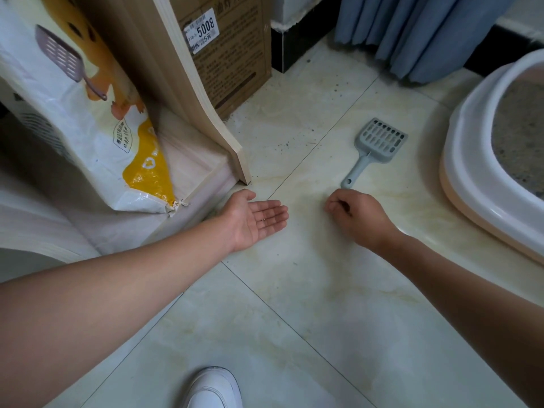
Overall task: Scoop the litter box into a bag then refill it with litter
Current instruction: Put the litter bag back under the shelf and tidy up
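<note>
Left hand (256, 220): palm up, fingers straight, 2 or 3 stray grains (263, 219) lying on them.
Right hand (357, 219): fingers curled, tips drawn to the thumb; whether they pinch a grain cannot be told.
Scoop (379, 144): lying untouched, handle end just beyond the right fingertips.
Litter box (471, 184): well right of the right fingers.
Step, judged: gathering spilled grains; keep the left palm level.
Writing: carton label (203, 30) reads "5008".
</note>
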Tool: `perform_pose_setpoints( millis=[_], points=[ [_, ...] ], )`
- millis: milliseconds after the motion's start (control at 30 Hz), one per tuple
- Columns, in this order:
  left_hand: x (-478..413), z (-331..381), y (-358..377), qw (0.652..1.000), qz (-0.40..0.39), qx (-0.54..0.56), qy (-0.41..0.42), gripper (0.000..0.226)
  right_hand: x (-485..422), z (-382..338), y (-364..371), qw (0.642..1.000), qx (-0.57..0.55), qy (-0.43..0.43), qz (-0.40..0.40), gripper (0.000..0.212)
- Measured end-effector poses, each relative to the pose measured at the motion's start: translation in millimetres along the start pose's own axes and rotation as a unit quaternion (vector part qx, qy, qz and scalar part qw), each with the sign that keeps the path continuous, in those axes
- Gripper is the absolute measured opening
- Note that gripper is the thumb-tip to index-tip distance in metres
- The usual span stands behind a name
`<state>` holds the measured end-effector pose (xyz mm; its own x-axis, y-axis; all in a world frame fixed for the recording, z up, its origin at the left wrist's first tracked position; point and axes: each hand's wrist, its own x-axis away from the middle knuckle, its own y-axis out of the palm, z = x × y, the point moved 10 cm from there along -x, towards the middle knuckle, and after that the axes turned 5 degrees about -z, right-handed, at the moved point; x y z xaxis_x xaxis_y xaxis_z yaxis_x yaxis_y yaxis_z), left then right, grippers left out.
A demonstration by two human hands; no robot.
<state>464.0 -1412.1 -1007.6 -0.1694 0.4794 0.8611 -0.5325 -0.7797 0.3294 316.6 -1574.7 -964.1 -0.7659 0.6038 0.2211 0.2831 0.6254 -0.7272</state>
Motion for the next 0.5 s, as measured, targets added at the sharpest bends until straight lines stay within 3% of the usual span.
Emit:
perform_pose_setpoints(
  millis=[167, 300, 500],
  points=[
    [1, -17, 26, 0.997, -0.054, -0.033, -0.037, 0.054, -2, -61, 11, 0.996, -0.03, -0.08, 0.022, 0.012],
    [1, -27, 45, 0.993, -0.089, -0.057, -0.054, 0.049, -3, -88, 16, 0.992, 0.012, -0.125, 0.016, 0.003],
    [0, -22, 48, 0.995, -0.086, -0.03, -0.043, 0.054, -5, -35, -18, 0.994, 0.047, -0.059, 0.08, 0.004]
  ],
)
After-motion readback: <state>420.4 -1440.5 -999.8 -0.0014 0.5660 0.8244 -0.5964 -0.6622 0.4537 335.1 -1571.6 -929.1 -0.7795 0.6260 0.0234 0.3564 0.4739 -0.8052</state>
